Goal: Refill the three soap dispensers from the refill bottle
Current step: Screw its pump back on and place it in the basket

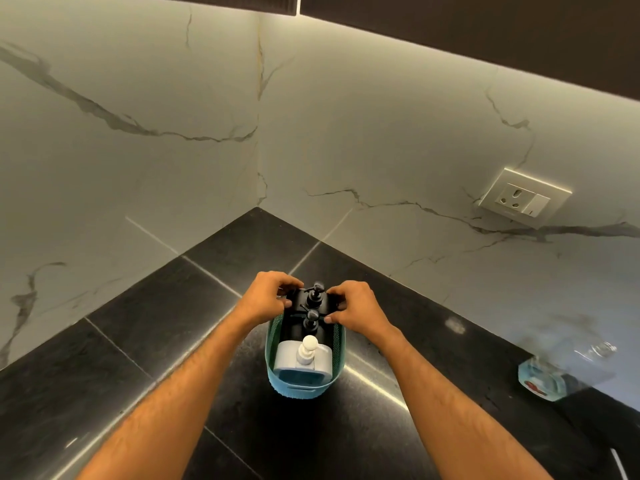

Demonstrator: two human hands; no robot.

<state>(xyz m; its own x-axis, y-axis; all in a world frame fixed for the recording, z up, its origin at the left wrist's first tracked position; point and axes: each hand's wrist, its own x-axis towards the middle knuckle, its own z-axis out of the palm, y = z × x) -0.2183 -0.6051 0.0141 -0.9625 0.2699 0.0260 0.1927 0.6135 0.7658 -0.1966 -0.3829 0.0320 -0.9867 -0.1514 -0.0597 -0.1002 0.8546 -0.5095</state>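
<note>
Left hand (268,297) and right hand (356,308) each curl their fingers around opposite sides of the far black dispenser (313,299), standing in a teal basket (298,388) on the black counter (156,323), behind a second black dispenser (310,322) and a white one (304,356).

Soap dispensers: three, standing in a row inside the basket. Two are black, the far black dispenser (314,296) and the middle black dispenser (310,320); one is the white dispenser (304,358) (nearest the viewer). Basket (294,388): one, teal. Refill bottle (547,382): one, blurred, at the right of the counter. Hands: two, the left hand (268,299) and the right hand (356,306). Wall socket (524,197): one.
</note>
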